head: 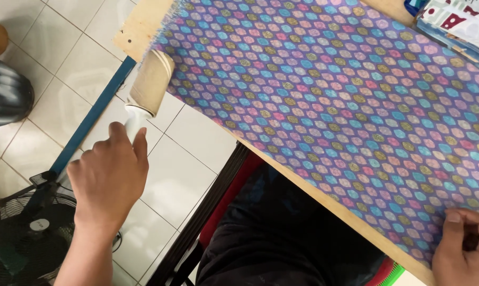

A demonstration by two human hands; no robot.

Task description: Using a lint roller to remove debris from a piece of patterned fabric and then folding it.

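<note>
A purple cloth (324, 100) patterned with small blue, pink and olive shapes lies spread over a wooden table (139, 24). My left hand (110, 177) grips the white handle of a lint roller (150, 85), whose tan roll rests at the cloth's left edge by the table's corner. My right hand (464, 249) presses on the cloth at the near right edge of the table, fingers curled on the fabric.
A white tiled floor (70, 53) lies below. A blue bar (91, 119) runs across it toward a black fan (22, 238) at the lower left. Folded printed fabrics (456, 24) sit at the table's far right. My dark-clothed lap (282, 233) is under the table edge.
</note>
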